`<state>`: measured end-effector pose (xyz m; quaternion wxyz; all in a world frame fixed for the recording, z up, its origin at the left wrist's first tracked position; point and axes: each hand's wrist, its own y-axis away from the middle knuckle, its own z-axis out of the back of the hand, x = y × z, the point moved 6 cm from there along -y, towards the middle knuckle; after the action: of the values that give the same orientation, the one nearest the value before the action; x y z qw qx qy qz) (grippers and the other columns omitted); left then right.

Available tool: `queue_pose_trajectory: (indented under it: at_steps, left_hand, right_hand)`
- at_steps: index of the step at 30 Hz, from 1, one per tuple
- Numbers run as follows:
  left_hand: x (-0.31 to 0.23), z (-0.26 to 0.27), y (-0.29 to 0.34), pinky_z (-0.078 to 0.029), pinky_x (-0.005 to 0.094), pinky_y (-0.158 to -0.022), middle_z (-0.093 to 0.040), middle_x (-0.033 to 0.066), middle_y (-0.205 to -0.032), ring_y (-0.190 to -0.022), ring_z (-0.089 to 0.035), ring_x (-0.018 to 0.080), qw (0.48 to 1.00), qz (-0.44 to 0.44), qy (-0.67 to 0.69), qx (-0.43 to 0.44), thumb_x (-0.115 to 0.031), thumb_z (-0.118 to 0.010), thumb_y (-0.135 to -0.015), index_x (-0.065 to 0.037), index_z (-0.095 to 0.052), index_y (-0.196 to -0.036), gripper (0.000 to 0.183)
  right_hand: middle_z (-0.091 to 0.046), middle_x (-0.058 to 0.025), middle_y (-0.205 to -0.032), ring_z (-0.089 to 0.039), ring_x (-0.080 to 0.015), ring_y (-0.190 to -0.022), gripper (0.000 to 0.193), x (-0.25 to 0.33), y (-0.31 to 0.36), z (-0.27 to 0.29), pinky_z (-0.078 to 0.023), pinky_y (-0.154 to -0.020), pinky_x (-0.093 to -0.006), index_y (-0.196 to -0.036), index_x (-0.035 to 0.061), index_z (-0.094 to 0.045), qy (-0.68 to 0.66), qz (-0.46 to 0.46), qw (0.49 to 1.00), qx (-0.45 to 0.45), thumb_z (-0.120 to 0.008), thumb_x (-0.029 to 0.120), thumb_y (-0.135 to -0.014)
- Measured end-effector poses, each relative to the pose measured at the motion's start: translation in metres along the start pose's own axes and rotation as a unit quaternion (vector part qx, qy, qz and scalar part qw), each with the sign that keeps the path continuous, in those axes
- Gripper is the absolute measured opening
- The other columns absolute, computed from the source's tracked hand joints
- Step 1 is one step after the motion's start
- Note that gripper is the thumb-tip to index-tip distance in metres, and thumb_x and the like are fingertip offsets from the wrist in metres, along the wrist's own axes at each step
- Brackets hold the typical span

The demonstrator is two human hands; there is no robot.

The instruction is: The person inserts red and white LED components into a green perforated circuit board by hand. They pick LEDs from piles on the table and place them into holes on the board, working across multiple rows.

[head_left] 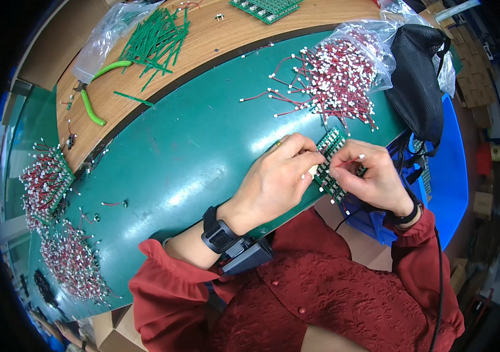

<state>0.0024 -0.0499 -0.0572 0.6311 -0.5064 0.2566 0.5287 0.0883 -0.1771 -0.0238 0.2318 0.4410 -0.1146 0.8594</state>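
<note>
Green circuit board (331, 154) at near edge of green table (203, 146), tilted, held between both hands. Left hand (279, 176) fingers pinched narrow on board's left edge, small white connector (312, 171) at fingertips. Right hand (370, 176) grips board from right, fingers curled on it, white connector (360, 156) at its fingertip. Pile of red-wired white connectors (332, 79) just beyond, spilling from clear bag (373, 41). Green-handled pliers (94, 94) on wooden shelf (214, 41), well apart. Finished boards (44, 185) stacked far left.
</note>
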Motion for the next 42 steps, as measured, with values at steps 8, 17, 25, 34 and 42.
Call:
queue_pose_trajectory:
  at_steps: [8, 17, 25, 34, 42]
  left_hand:
    - [0.005, 0.004, 0.000, -0.054, 0.0354, -0.078, -0.064, 0.0130, -0.102, -0.093, -0.064, 0.0288, 1.000, -0.002, 0.017, -0.016, 0.008, -0.060, -0.074, -0.001, -0.067, -0.100, 0.029]
    - [0.003, 0.005, 0.000, -0.054, 0.0367, -0.075, -0.064, 0.0142, -0.099, -0.088, -0.065, 0.0307, 0.999, -0.002, 0.021, -0.041, 0.007, -0.060, -0.077, 0.000, -0.062, -0.095, 0.020]
    - [0.004, 0.004, 0.001, -0.053, 0.0370, -0.071, -0.063, 0.0135, -0.096, -0.085, -0.064, 0.0311, 0.999, -0.006, 0.019, -0.045, 0.006, -0.060, -0.077, 0.000, -0.060, -0.093, 0.018]
    - [0.006, 0.003, 0.000, -0.052, 0.0386, -0.072, -0.063, 0.0135, -0.094, -0.086, -0.063, 0.0322, 0.998, -0.011, 0.020, -0.050, 0.005, -0.059, -0.078, 0.001, -0.060, -0.091, 0.014]
    - [0.007, 0.002, 0.000, -0.052, 0.0390, -0.073, -0.063, 0.0140, -0.094, -0.086, -0.063, 0.0326, 0.999, 0.000, 0.023, -0.045, 0.004, -0.059, -0.079, 0.001, -0.060, -0.090, 0.011]
  right_hand:
    - [-0.056, -0.0001, -0.071, -0.048, -0.0051, -0.056, 0.007, -0.008, -0.004, -0.007, -0.037, -0.049, -0.0218, -0.079, 0.0016, -0.062, 0.028, -0.042, 0.999, -0.006, -0.067, 0.001, -0.074]
    - [-0.060, -0.0053, -0.071, -0.057, -0.0106, -0.056, 0.010, -0.003, -0.009, -0.009, -0.044, -0.049, -0.0254, -0.079, -0.0001, -0.062, 0.059, -0.040, 0.997, 0.013, -0.068, 0.001, -0.071]
    - [-0.060, -0.0058, -0.067, -0.058, -0.0111, -0.055, 0.009, 0.001, -0.016, -0.009, -0.045, -0.051, -0.0275, -0.076, 0.0000, -0.062, 0.084, -0.064, 0.993, 0.045, -0.068, 0.002, -0.071]
    - [-0.057, -0.0053, -0.058, -0.056, -0.0144, -0.051, 0.008, 0.002, -0.022, -0.010, -0.043, -0.050, -0.0298, -0.074, 0.0013, -0.062, 0.111, -0.130, 0.982, 0.085, -0.067, 0.005, -0.069]
    - [-0.062, -0.0074, -0.072, -0.062, -0.0198, -0.057, 0.009, 0.014, -0.017, -0.013, -0.049, -0.053, -0.0324, -0.080, 0.0033, -0.062, 0.140, 0.001, 0.989, 0.051, -0.066, 0.001, -0.072]
